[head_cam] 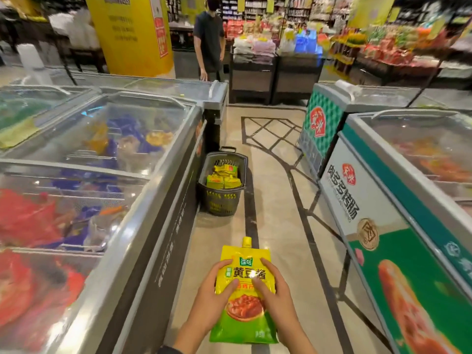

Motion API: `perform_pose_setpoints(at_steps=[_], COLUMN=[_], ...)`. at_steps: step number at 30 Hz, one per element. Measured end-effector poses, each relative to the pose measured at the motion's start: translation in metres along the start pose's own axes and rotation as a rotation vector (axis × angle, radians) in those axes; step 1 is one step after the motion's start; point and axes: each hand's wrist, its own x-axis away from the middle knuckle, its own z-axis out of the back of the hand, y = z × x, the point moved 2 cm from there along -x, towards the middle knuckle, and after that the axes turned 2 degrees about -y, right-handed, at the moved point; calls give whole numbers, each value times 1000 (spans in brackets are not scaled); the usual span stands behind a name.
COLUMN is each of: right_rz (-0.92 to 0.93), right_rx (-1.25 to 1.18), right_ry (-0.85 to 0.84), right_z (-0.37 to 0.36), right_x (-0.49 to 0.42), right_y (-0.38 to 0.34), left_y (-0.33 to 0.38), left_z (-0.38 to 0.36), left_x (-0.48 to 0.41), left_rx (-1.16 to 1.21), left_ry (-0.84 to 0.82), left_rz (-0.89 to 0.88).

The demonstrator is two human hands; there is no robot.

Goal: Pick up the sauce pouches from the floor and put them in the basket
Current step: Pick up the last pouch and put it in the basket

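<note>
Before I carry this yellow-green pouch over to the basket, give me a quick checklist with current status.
1. Yellow-and-green spouted sauce pouch held by both left hand and right hand: ok.
2. Spout cap on: ok.
3. Dark plastic mesh basket upright against the glass-topped chest freezer: ok.
4. Space left in basket above the pouches already inside: ok.
5. Tiled aisle floor to basket unobstructed: ok.
6. More pouches left on floor: cannot tell.

Glass-topped chest freezers (pixel 97 154) line both sides of the aisle; a person (pixel 209 39) stands beside a yellow pillar (pixel 132 34).
</note>
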Motion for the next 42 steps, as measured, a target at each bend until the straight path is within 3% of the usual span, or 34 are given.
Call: perform_pose_setpoints(at_steps=[5, 19, 31, 36, 42], right_rz=[-51, -130, -257, -286, -331], right_rx=[-19, 42, 118, 158, 227], right_ry=[16, -109, -41, -45, -54], right_z=[-10, -80, -137, -146, -154], right_x=[-121, -459, -726, -841, -991], right_y=[-1, -71, -87, -67, 19], left_y=[-8, -4, -42, -83, -177], left_z=[9, 78, 122, 129, 129], left_x=[-121, -445, -722, -827, -958], left_rx=[-27, -37, 113, 57, -63], left_ry=[-51, 83, 10, 19, 35], left_rz=[18, 130, 283, 343, 392])
